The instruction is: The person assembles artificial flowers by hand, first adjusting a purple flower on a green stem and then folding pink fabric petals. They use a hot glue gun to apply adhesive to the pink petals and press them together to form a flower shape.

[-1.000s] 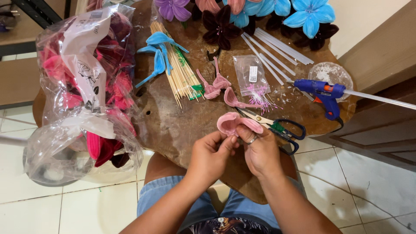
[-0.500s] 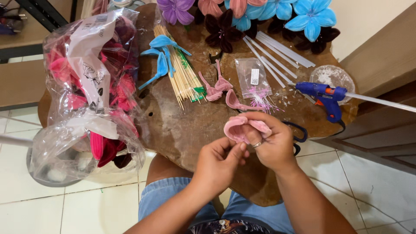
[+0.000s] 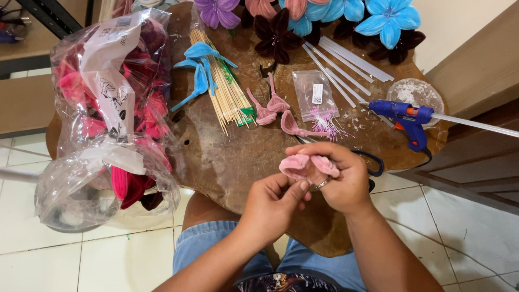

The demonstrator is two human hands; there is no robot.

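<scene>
My right hand (image 3: 338, 181) grips a pink fabric petal piece (image 3: 298, 164) over the near part of a brown wooden table (image 3: 227, 157). My left hand (image 3: 273, 205) pinches the same petal piece from below. Dark-handled scissors (image 3: 373, 165) lie just behind my right hand, mostly hidden by it. More pink petals (image 3: 273, 105) lie further back on the table.
A blue glue gun (image 3: 405, 119) lies at the right beside clear glue sticks (image 3: 340, 62). A bundle of bamboo skewers (image 3: 224, 89) and blue petals (image 3: 197, 67) sit mid-table. Finished fabric flowers (image 3: 303, 16) line the far edge. A clear plastic bag (image 3: 108, 113) of pink and red petals bulges at the left.
Both hands have lifted the pink petal piece up and to the right, so my right hand now covers most of the scissors. The camera has moved closer.
</scene>
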